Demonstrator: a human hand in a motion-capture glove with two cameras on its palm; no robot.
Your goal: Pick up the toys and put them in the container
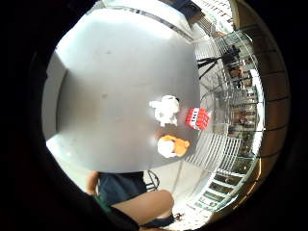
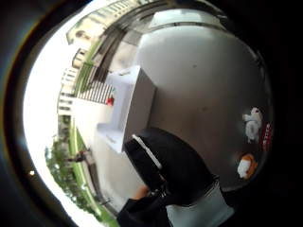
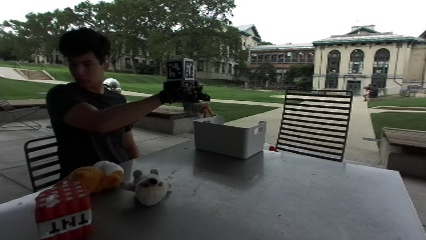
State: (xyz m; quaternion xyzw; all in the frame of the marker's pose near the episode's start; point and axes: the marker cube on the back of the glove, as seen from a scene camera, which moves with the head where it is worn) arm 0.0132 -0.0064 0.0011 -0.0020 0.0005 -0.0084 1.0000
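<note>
A: We note the gloved right hand raised at shoulder height, up above the near wall of the grey container and a little to the person's side of it. Nothing shows in it. Whether the fingers are curled or straight we cannot tell from the outside view, and the palm views show only the glove's own bulk.

B: And the toys?

A: All three sit together at the table's corner, well apart from the hand, down and back toward the person's own body. The orange and white plush lies closest to the person; the white plush touches or nearly touches it; the red TNT block stands farthest out along the edge.

B: So we read the coming move as a reach away from the container, not toward it.

A: Yes. From the hand, the container is almost directly below; the toys are low and off to the side, at the far end of the table from it. The bare hand is not visible to us. We judge no toy is in the container yet, though its inside is hidden from us.

B: Long axis?

A: The white plush lies lengthwise pointing roughly toward the container.
</note>
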